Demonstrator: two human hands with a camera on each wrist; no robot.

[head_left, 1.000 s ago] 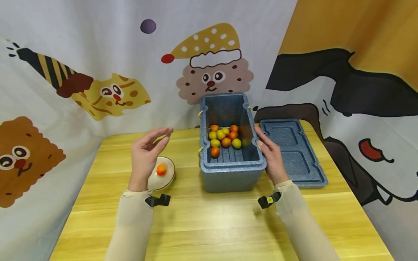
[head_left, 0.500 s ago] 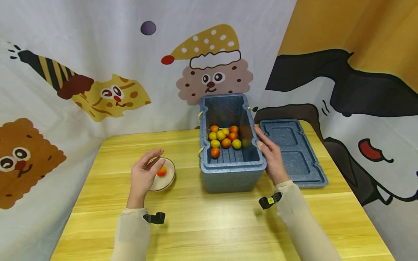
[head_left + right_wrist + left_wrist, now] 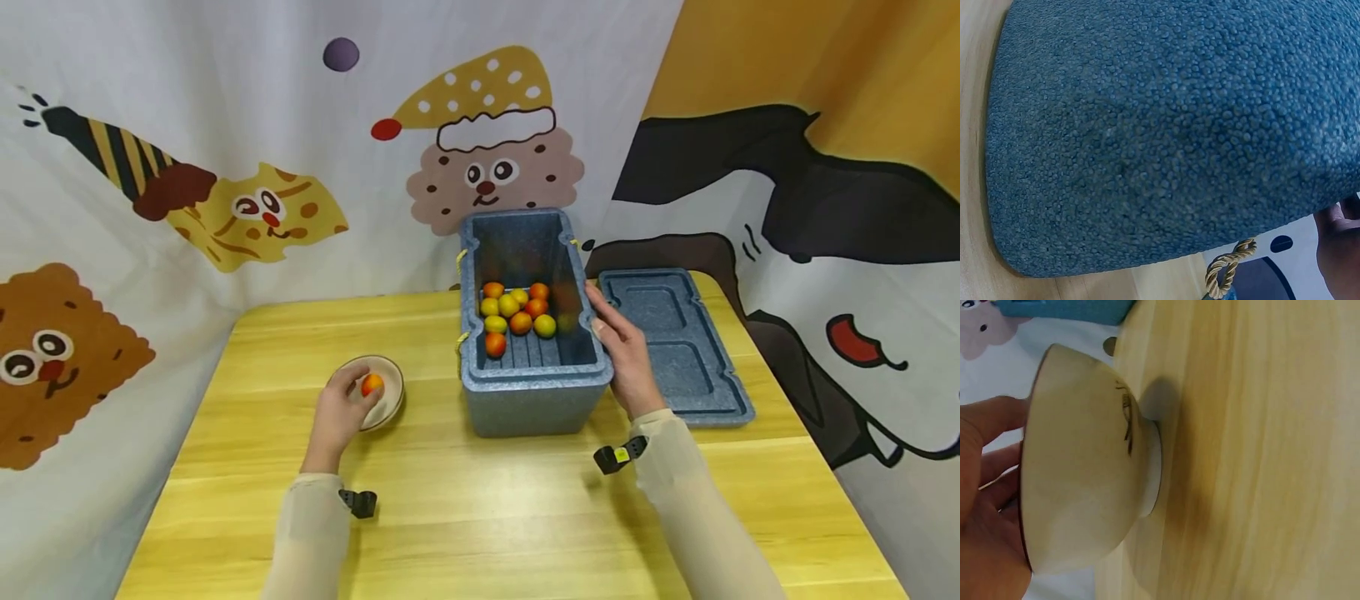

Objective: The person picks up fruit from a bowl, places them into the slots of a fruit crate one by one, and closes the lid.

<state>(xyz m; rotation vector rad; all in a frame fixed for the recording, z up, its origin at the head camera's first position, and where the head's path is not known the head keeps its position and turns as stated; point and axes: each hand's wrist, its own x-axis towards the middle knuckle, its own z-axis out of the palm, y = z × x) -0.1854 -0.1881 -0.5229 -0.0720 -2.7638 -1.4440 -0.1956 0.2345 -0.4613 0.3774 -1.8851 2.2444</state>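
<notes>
In the head view, a small orange fruit point(image 3: 371, 384) lies in a cream bowl point(image 3: 392, 400) with a dark rim. My left hand point(image 3: 341, 417) reaches in over the bowl's near-left rim, its thumb and fingers on either side of the fruit; whether they press on it cannot be told. The left wrist view shows the bowl's outer wall point(image 3: 1079, 469) hiding the fingertips. My right hand point(image 3: 628, 367) holds the right rim of a grey-blue foam box point(image 3: 536, 408), thumb on the rim and fingers along the outer side. Several orange and yellow-green fruits point(image 3: 521, 323) lie inside the box.
The box's grey-blue lid point(image 3: 678, 371) lies flat on the wooden table point(image 3: 480, 517), right of the box. Yellow rope loops point(image 3: 461, 342) hang on the box's sides. A printed cartoon curtain point(image 3: 285, 83) stands behind the table and along its sides.
My left hand has moved from above the bowl down to the orange fruit, its fingers now around it. The right hand has stayed on the box rim.
</notes>
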